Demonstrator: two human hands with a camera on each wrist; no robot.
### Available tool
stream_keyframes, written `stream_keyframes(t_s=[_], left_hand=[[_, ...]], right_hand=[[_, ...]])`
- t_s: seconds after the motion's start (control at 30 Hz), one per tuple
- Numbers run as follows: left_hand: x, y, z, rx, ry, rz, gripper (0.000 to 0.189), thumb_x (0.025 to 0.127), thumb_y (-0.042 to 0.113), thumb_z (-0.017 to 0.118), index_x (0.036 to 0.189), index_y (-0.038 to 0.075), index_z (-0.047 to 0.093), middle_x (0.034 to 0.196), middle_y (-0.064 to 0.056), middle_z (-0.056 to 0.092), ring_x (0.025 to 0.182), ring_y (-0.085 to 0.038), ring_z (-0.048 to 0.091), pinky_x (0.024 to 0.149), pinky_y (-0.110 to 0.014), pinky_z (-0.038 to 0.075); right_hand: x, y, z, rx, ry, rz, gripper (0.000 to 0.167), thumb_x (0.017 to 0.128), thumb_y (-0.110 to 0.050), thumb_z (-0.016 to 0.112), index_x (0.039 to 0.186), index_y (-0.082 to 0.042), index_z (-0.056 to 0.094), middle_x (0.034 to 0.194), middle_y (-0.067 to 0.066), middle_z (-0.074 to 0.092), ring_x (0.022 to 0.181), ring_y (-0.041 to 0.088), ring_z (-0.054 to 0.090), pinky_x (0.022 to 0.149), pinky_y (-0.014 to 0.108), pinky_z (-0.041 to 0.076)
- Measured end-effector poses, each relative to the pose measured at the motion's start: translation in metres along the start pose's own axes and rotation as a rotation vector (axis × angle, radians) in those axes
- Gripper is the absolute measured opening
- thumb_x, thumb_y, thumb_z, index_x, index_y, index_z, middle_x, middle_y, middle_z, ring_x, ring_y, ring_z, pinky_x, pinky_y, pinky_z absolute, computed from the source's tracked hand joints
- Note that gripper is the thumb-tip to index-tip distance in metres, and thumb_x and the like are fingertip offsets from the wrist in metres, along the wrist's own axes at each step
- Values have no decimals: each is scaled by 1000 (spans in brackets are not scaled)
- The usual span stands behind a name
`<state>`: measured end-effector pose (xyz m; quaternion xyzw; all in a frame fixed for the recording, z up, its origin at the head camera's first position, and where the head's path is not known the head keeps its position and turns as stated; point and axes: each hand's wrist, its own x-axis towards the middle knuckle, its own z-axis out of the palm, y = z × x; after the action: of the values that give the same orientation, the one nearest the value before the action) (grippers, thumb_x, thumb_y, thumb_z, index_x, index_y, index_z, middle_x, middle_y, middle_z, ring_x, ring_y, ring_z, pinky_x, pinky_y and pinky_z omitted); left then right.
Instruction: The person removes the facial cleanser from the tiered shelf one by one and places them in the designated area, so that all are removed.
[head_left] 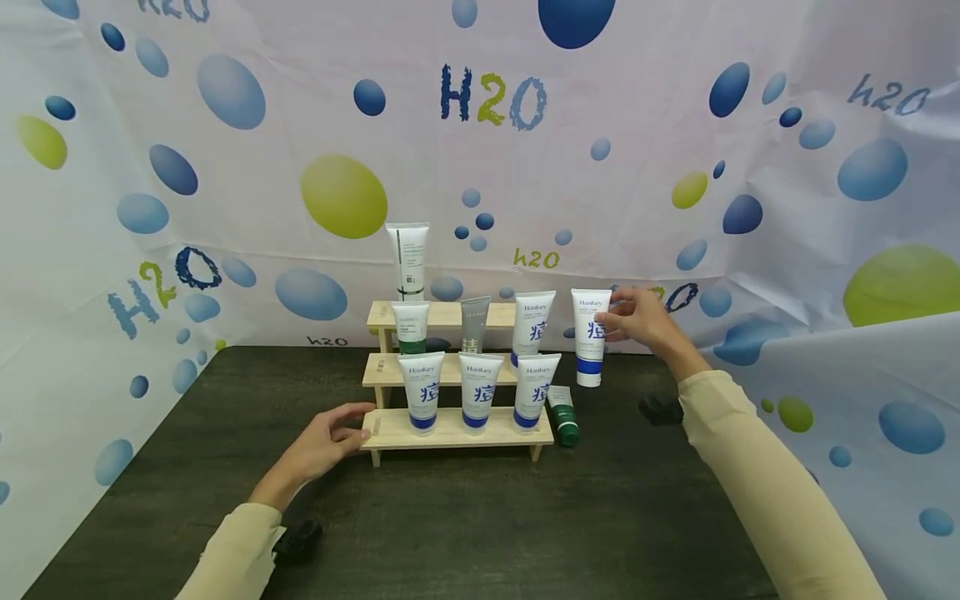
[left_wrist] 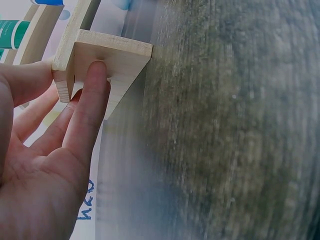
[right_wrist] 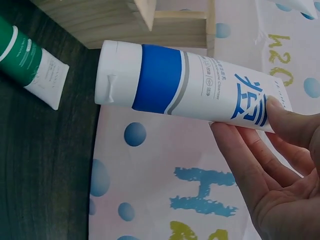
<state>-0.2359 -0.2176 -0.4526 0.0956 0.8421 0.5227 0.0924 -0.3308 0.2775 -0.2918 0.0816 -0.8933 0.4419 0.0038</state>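
My right hand [head_left: 639, 321] pinches a white cleanser tube [head_left: 589, 337] by its side, thumb against fingers. That tube hangs upright in the air right of the wooden tiered rack [head_left: 459, 429], blue band and white cap downward. In the right wrist view the cleanser tube [right_wrist: 195, 85] crosses the frame, clear of the rack. At the rack's lowest step, my left hand [head_left: 330, 440] grips the left end. The left wrist view shows the left hand's [left_wrist: 55, 145] thumb on the board's edge and a finger against the wooden leg [left_wrist: 117, 55].
Three blue-banded tubes [head_left: 480, 387] stand on the bottom step. Behind them are a white-green tube [head_left: 412, 327], a grey tube [head_left: 474, 323] and another blue-banded tube [head_left: 534, 323]. A tall white tube [head_left: 410, 258] stands on top. A green-white tube [head_left: 562, 417] lies beside the rack.
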Motion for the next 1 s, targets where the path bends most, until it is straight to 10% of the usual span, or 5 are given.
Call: stream_keyframes(t_s=[1.0], left_hand=[[0, -2, 0, -5, 0, 2, 53, 103, 14, 63, 152, 2, 46, 152, -33, 45, 125, -42, 65, 93, -45, 62]], right_hand=[[-10, 56, 8, -8, -136, 88, 42, 101, -8, 65, 133, 16, 50, 124, 40, 63, 92, 30, 75, 82, 45, 65]])
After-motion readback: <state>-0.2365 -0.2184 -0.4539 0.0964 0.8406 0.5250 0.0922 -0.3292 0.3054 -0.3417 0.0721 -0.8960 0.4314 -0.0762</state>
